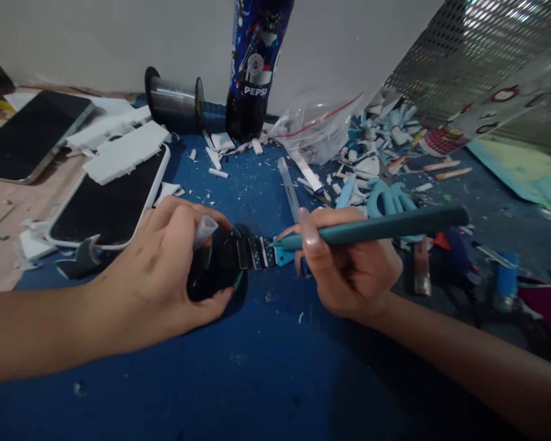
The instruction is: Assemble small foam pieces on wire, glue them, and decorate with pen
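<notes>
My right hand (349, 263) is closed around a teal pen (386, 225) in a writing grip. The pen's tip points left, at the light blue end (282, 256) of a small jointed strip; whether it touches cannot be made out. The strip has dark segments with white dots (255, 252) and lies on the blue surface. My left hand (165, 263) curls around the strip's black end (223, 254), thumb and forefinger on opposite sides. A translucent cap-like piece (206, 229) sticks up between its fingers. The part under the left palm is in shadow.
Two phones (32, 138) lie at left, one under white foam pieces (126, 150). A spool (174, 98) and a Pepsi bottle (257, 67) stand behind. Scraps, a plastic bag (319, 128) and light blue scissors handles (388, 199) lie at back right. A blue mat (266, 367) spreads in front.
</notes>
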### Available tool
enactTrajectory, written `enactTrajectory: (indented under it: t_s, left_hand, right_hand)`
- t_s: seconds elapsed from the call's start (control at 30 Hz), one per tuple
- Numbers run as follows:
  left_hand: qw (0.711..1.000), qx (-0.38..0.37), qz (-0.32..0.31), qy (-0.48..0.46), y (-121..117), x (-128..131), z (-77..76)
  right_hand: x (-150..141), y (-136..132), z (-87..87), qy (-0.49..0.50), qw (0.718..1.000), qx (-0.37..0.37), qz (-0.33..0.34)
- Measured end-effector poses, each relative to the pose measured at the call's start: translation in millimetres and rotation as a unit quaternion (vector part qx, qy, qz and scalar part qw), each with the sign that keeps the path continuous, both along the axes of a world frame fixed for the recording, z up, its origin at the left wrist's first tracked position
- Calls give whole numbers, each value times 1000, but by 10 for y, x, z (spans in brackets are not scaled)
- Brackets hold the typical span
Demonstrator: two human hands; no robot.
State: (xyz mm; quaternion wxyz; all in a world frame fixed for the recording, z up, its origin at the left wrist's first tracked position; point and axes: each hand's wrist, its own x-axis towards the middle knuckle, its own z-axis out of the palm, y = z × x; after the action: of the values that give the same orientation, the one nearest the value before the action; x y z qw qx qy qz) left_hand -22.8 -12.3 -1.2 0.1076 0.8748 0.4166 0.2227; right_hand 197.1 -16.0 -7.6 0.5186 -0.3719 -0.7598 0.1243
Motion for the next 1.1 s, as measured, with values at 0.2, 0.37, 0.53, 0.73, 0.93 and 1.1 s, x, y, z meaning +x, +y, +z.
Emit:
enactTrajectory:
  t_s: [0.2, 0.37, 0.53, 0.73, 0.93, 1.1]
  left_hand:
    - [1000, -11, -4, -20, -6, 6, -5]
    - [999, -11, -14, -38, 20, 5, -14]
    - [998, 8, -28, -49, 39, 10, -31]
    - [998, 4, -20, -64, 17, -2, -50]
    - [998, -6, -16, -60, 21, -10, -45]
    - [998, 13, -18, -56, 33, -1, -61]
  right_hand:
    - [-231, 39, 55, 2, 995, -28, -97]
    - [-259, 45, 64, -61, 996, -22, -66]
    - [-204, 46, 76, -126, 992, -23, -12]
    - [-200, 65, 44, -156, 987, -26, -10]
    - [-204, 76, 35, -172, 984, -31, -20]
    - [-215, 91, 43, -164, 986, -32, -17]
